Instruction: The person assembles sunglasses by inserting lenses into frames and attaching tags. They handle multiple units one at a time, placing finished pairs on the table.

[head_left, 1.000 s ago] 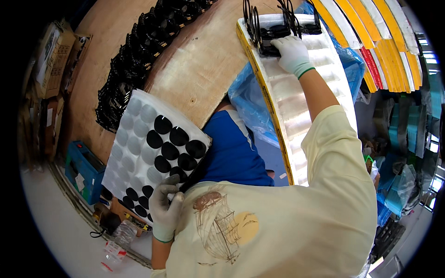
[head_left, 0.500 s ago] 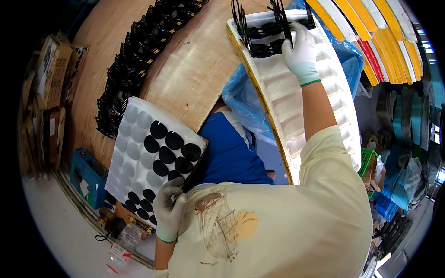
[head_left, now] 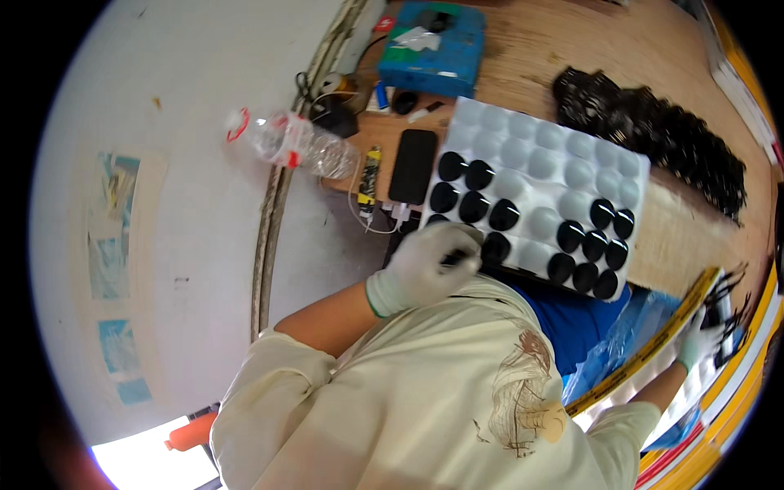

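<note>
A white tray (head_left: 543, 220) with rows of rounded recesses lies over my lap and the table edge. Glossy black oval lenses (head_left: 504, 215) fill part of it; other recesses show bare white. My left hand (head_left: 429, 265), in a white glove with green trim, is at the tray's near left corner, fingers curled round a dark piece that looks like a black lens (head_left: 453, 257). Off to the right, my gloved right hand (head_left: 701, 339) reaches into a long white foam tray (head_left: 682, 384) beside dark eyeglass frames (head_left: 727, 314); its fingers are blurred.
A long row of black eyeglass frames (head_left: 653, 131) stretches across the wooden table (head_left: 523, 41). Left of the lens tray are a phone (head_left: 413, 167) on a cable, a plastic bottle (head_left: 302, 145) and a blue box (head_left: 433, 53). Blue plastic sheeting (head_left: 612, 335) hangs beside the foam tray.
My view has swung to the left, so the lens tray is now central and the foam tray at the right edge. The left hand has come up by the tray's corner.
</note>
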The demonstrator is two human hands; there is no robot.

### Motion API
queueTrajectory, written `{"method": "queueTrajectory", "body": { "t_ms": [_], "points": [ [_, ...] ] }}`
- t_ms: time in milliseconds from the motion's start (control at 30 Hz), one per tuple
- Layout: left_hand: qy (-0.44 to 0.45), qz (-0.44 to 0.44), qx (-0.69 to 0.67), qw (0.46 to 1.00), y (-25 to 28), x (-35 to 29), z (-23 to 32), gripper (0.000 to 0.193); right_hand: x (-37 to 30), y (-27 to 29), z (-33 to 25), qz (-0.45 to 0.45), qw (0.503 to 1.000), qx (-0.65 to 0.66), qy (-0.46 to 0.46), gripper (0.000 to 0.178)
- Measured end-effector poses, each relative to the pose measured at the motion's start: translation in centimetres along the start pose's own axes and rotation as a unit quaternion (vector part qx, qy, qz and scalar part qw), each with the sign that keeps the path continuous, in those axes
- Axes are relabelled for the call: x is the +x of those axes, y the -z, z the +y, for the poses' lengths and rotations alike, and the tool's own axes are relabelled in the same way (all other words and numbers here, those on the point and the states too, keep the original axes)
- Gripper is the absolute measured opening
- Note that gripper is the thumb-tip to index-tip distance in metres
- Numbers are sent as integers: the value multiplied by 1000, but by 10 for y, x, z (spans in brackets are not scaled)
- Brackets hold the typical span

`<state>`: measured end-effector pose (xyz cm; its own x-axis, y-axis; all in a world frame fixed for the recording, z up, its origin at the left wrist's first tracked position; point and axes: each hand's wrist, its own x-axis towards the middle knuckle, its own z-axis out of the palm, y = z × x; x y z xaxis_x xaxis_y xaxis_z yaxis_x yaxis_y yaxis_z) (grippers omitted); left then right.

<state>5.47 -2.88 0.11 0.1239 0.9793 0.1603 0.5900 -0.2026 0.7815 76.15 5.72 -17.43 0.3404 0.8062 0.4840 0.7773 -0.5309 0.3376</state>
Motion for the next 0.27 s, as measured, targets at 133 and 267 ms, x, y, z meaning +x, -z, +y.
{"method": "queueTrajectory", "body": {
  "t_ms": [133,267],
  "points": [
    [134,389,179,894,45,-71,-71,70,18,113,-56,16,991,135,8,99],
    [296,567,119,759,107,-76,-160,94,-7,205,-136,27,905,413,-96,85]
  ]
}}
